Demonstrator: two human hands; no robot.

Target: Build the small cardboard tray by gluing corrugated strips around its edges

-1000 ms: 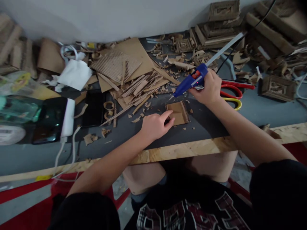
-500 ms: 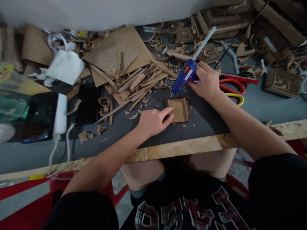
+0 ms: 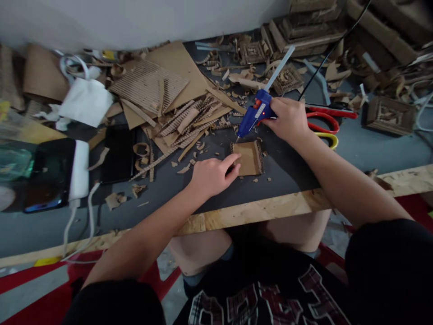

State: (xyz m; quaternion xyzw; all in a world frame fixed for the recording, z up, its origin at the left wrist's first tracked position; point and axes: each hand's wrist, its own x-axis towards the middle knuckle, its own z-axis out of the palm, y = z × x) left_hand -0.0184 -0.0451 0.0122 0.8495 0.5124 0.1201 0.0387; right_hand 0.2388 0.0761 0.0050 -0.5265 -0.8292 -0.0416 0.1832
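My right hand is wrapped round the handle of a blue glue gun, with a pale glue stick jutting from its back. The nozzle points down toward the far left corner of a small square cardboard piece; whether it touches I cannot tell. Raised corrugated strips line the left and right edges of that piece. At its left edge, my left hand grips the piece between thumb and fingers, which cover part of that edge.
Cardboard sheets and strips are heaped behind the left hand. Red-handled scissors lie beside the right wrist. Phones and a white power bank sit at left. Framed cardboard squares stand at right. A black cable runs behind the gun.
The whole view has shifted slightly, carrying the scene a little left. Both hands keep their holds, and the glue gun stays at the far left corner of the cardboard piece.
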